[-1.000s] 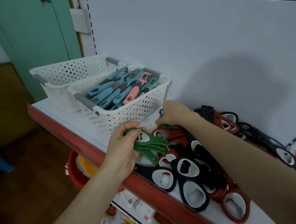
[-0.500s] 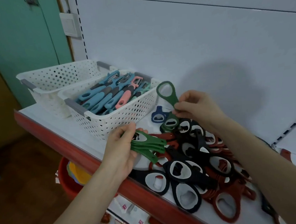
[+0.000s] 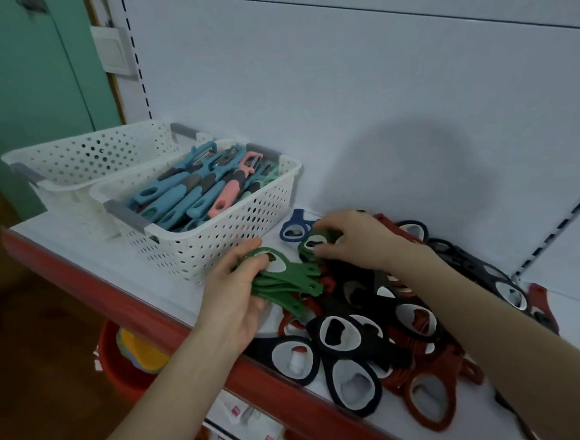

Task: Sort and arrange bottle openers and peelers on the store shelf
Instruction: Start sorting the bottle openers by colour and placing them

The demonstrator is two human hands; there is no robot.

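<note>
Shelf (image 3: 87, 241): peelers (image 3: 190, 192) sit in near basket (image 3: 213, 225), far basket (image 3: 81, 155) behind it. Black/red opener pile (image 3: 375, 334) lies loose on right. Left hand (image 3: 232, 292) has fingers clamped round green opener stack (image 3: 286, 282) at shelf front. Right hand (image 3: 355, 239) held one green up half a sec ago, now it's down on pile, fingers curled on green opener (image 3: 312, 244) beside blue one (image 3: 294, 228). Looks like greens go first, loads left. Packaging (image 3: 262, 434) below shelf: print too blurry, no brands readable.

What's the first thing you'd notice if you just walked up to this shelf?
Probably the big jumble of black and red bottle openers at the front right of the shelf. Next, the fan of green openers held in the left hand, and the white basket of blue and pink peelers further left.
</note>
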